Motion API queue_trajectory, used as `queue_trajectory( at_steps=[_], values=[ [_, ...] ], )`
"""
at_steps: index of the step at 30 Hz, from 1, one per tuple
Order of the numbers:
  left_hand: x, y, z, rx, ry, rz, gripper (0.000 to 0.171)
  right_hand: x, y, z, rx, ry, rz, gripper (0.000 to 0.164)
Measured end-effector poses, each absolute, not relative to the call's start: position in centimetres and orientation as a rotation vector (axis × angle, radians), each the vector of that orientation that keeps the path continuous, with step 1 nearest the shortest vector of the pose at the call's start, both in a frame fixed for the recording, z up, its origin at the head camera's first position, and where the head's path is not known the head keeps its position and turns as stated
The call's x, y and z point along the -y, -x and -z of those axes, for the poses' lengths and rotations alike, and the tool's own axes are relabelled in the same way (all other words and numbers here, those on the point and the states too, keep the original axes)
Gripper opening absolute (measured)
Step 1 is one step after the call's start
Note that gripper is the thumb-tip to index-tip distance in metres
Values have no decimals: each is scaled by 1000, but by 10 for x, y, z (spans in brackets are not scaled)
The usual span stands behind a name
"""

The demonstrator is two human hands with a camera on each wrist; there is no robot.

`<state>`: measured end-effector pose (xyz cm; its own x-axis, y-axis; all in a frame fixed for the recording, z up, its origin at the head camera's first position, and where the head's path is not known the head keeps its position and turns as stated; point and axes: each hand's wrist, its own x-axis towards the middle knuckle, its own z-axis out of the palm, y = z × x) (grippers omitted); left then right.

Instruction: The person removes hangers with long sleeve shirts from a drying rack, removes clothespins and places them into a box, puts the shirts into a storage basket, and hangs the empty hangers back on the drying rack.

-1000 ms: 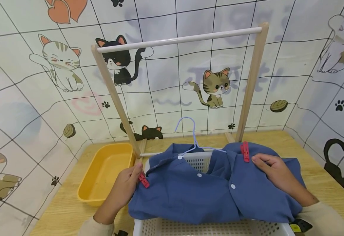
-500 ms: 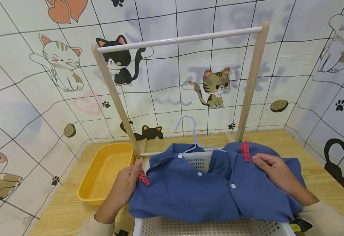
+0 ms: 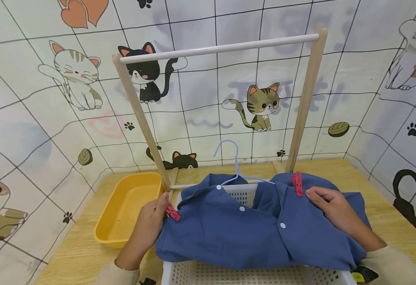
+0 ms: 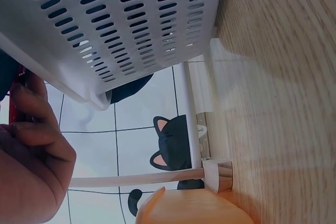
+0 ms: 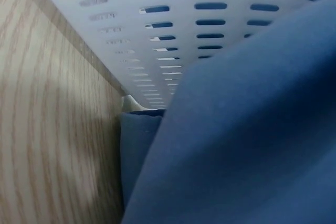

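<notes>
Left hand (image 3: 150, 221) — curled and pinching, right hand (image 3: 332, 206) — pinching

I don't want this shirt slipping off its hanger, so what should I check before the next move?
1. Hook of the hanger sticking out at the neck opening: ok.
2. Right clothespin on the shirt, near the shoulder: ok. Whether it also catches the hanger: cannot tell.
3. Left clothespin closed on cloth: cannot tell; the left hand pinches it and covers part.
4. Right hand holding cloth firmly: cannot tell; it lies on the shirt beside the right clothespin.
5. Shirt lifted off the basket: not ok; it lies across it.
</notes>
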<state>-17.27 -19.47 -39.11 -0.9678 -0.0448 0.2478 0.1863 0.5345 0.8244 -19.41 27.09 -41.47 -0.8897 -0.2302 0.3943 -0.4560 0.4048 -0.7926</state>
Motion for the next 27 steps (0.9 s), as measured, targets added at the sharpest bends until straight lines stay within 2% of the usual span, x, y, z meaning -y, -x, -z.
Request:
queue_trajectory(
  at_steps=[8, 27],
  values=[
    [194, 172, 389, 2535, 59, 1393, 55, -271, 195, 415, 2440, -610, -1471, 27],
    [195, 173, 392, 2477, 20, 1434, 51, -269, 193, 416, 2426, -629, -1466, 25]
  ],
)
